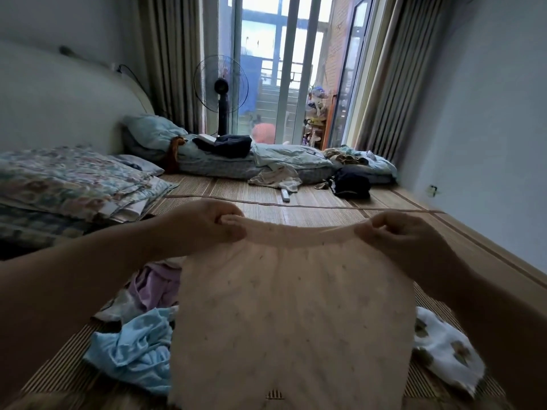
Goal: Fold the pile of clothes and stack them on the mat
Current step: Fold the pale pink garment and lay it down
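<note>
Two pinches, left grip (207, 224), right grip (399, 235): peach garment (296, 306) waistband level, hem down.

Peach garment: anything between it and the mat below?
Yes. Loose clothes lie on the mat below the peach garment: a light blue garment and purple garment at left, a white printed cloth at right.

1. Frame centre: held garment (293, 315) hangs between left hand (204, 223) and right hand (396, 235), above the mat (325, 214).
2. Lower left: crumpled clothes (139, 344) on the mat.
3. Upper centre: fan (221, 87) behind the bedding (266, 161).
</note>
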A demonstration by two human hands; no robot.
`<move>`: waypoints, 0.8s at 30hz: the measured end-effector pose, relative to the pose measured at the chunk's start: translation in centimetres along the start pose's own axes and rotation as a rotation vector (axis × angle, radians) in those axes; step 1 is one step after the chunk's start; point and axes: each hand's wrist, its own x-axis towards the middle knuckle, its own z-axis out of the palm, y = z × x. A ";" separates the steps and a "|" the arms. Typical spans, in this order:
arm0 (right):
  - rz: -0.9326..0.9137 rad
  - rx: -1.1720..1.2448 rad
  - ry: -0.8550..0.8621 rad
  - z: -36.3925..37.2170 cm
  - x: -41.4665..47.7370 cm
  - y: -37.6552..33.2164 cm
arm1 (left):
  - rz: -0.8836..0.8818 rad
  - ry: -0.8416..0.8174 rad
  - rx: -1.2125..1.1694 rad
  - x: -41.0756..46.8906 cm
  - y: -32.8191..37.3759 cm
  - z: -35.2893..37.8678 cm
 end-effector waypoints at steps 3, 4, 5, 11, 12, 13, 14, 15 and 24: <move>0.164 0.238 0.050 2.6 0.3 0.0 | -0.257 0.038 -0.369 0.6 0.9 2.0; 0.199 0.297 0.060 3.6 0.2 -0.1 | -0.339 0.033 -0.498 0.7 1.4 2.8; 0.216 0.349 0.070 4.6 0.0 -0.3 | -0.405 -0.006 -0.638 0.7 2.1 3.6; 0.126 0.384 -0.148 7.9 -2.7 -1.9 | -0.332 -0.302 -1.019 -0.7 6.5 5.9; 0.107 0.358 -0.151 7.7 -2.8 -2.0 | -0.295 -0.287 -0.948 -1.2 7.2 5.6; 0.092 0.333 -0.135 7.4 -2.8 -2.0 | -0.244 -0.268 -0.819 -1.6 7.6 5.3; 0.074 0.321 -0.112 7.1 -2.6 -1.9 | -0.185 -0.235 -0.641 -1.9 7.7 5.0; 0.061 0.324 -0.100 6.7 -2.4 -1.9 | -0.115 -0.172 -0.430 -2.1 7.6 4.6; 0.070 0.601 -0.470 4.1 1.2 -0.9 | -0.254 -0.408 -0.354 1.4 3.6 1.1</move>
